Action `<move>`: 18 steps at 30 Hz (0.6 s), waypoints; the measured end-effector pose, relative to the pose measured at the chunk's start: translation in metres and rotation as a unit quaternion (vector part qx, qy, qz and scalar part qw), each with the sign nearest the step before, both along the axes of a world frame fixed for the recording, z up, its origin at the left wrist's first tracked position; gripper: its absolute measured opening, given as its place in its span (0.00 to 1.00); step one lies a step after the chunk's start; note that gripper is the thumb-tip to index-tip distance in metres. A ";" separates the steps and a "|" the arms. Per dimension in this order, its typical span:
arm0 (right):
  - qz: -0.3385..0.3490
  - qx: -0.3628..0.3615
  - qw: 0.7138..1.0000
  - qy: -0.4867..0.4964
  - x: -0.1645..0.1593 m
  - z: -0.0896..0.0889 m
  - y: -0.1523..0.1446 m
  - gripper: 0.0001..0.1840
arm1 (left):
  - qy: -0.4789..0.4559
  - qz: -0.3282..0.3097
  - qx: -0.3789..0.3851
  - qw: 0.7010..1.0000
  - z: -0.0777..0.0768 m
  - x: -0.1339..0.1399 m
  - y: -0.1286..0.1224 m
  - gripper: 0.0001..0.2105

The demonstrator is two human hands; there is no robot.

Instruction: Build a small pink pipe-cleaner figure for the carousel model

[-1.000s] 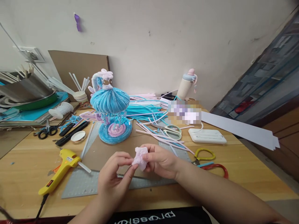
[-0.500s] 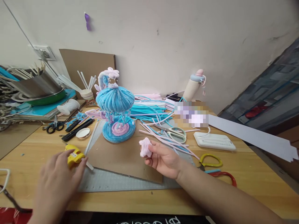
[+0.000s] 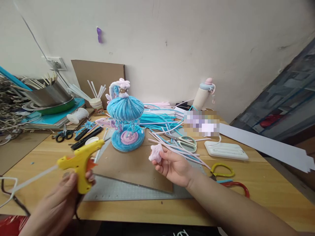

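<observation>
My left hand [image 3: 62,195] is wrapped round the handle of a yellow hot glue gun [image 3: 82,162], raised above the table with its nozzle pointing up and to the right. A translucent glue stick [image 3: 34,178] sticks out of its back end. Between the thumb and fingers of my right hand [image 3: 176,167] is a small fuzzy pale-pink piece [image 3: 156,153], held over the cardboard sheet [image 3: 133,167]. Behind it stands a blue and pink pipe-cleaner lamp-like figure [image 3: 126,109] on a round coiled base [image 3: 115,144].
Blue and pink pipe cleaners [image 3: 157,119] lie behind the figure, with pale-handled scissors [image 3: 188,143] on some. Large yellow-and-red-handled scissors [image 3: 222,169] and a white power bank [image 3: 226,150] are at right. A paper cup [image 3: 95,103], small black scissors [image 3: 64,134] and thread spool [image 3: 78,115] stand left.
The glue gun, lying on the table under my left hand before, is now gripped and lifted upright. My right hand keeps the pink piece, turned slightly. The view has shifted a little.
</observation>
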State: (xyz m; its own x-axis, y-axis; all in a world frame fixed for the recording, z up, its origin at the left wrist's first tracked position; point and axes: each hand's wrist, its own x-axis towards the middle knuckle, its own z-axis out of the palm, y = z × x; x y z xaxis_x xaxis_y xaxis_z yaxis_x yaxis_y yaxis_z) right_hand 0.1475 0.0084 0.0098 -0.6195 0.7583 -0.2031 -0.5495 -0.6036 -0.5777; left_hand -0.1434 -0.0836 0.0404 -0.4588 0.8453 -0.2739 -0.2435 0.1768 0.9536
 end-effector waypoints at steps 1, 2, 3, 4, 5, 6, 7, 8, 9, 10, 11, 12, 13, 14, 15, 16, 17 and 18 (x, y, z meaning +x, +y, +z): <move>-0.005 -0.010 1.000 0.000 0.000 0.000 0.001 0.17 | -0.068 -0.067 -0.038 0.995 0.002 0.011 -0.001 0.15; -0.005 -0.016 1.000 0.001 0.000 0.000 0.002 0.17 | -0.107 -0.094 -0.045 0.989 0.003 0.021 -0.001 0.15; -0.004 -0.017 1.000 0.005 0.000 0.001 0.002 0.16 | -0.134 -0.118 -0.062 0.982 0.002 0.030 0.000 0.14; 0.000 -0.015 1.000 0.011 0.001 0.001 0.003 0.16 | -0.161 -0.151 -0.062 0.973 0.000 0.039 0.001 0.12; 0.005 -0.011 1.000 0.016 0.001 0.002 0.003 0.15 | -0.189 -0.199 -0.030 0.961 -0.003 0.048 0.002 0.10; 0.009 -0.008 1.000 0.021 0.001 0.002 0.003 0.14 | -0.208 -0.241 -0.004 0.948 -0.006 0.055 0.003 0.09; 0.013 -0.005 1.000 0.025 0.002 0.003 0.003 0.14 | -0.217 -0.251 0.022 0.943 -0.008 0.061 0.004 0.10; 0.018 -0.005 0.999 0.028 0.002 0.003 0.002 0.14 | -0.216 -0.253 0.034 0.943 -0.010 0.067 0.004 0.11; 0.024 -0.006 0.999 0.031 0.002 0.003 0.002 0.13 | -0.205 -0.251 0.040 0.945 -0.010 0.072 0.003 0.14; 0.029 -0.008 0.999 0.035 0.003 0.004 0.001 0.13 | -0.190 -0.246 0.041 0.949 -0.010 0.076 0.002 0.16; 0.035 -0.010 0.999 0.039 0.003 0.004 0.001 0.13 | -0.169 -0.234 0.039 0.957 -0.008 0.080 0.000 0.17; 0.040 -0.014 0.998 0.045 0.003 0.004 0.000 0.13 | -0.142 -0.213 0.033 0.966 -0.006 0.083 -0.002 0.17; 0.046 -0.020 0.997 0.053 0.004 0.005 0.000 0.13 | -0.112 -0.187 0.026 0.976 -0.004 0.086 -0.003 0.17; 0.053 -0.028 0.996 0.061 0.004 0.005 -0.001 0.13 | -0.080 -0.167 0.021 0.983 -0.001 0.089 -0.005 0.16; 0.060 -0.037 0.995 0.070 0.004 0.006 -0.002 0.13 | -0.062 -0.155 0.017 0.986 0.001 0.092 -0.006 0.16; 0.067 -0.045 0.994 0.080 0.004 0.007 -0.003 0.13 | -0.053 -0.151 0.020 0.987 0.003 0.095 -0.007 0.16; 0.072 -0.053 0.992 0.089 0.004 0.008 -0.004 0.13 | -0.047 -0.149 0.028 0.987 0.003 0.098 -0.008 0.16; 0.076 -0.058 0.991 0.097 0.004 0.008 -0.005 0.13 | -0.042 -0.146 0.039 0.988 0.003 0.101 -0.009 0.16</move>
State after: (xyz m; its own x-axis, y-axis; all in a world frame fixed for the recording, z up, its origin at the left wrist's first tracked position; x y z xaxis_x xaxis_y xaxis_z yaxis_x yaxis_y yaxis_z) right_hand 0.1511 0.0036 0.0183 -0.7609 0.6314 -0.1496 -0.5407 -0.7443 -0.3919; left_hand -0.0424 -0.0926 0.0435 -0.1701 0.9581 -0.2305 -0.2722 0.1792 0.9454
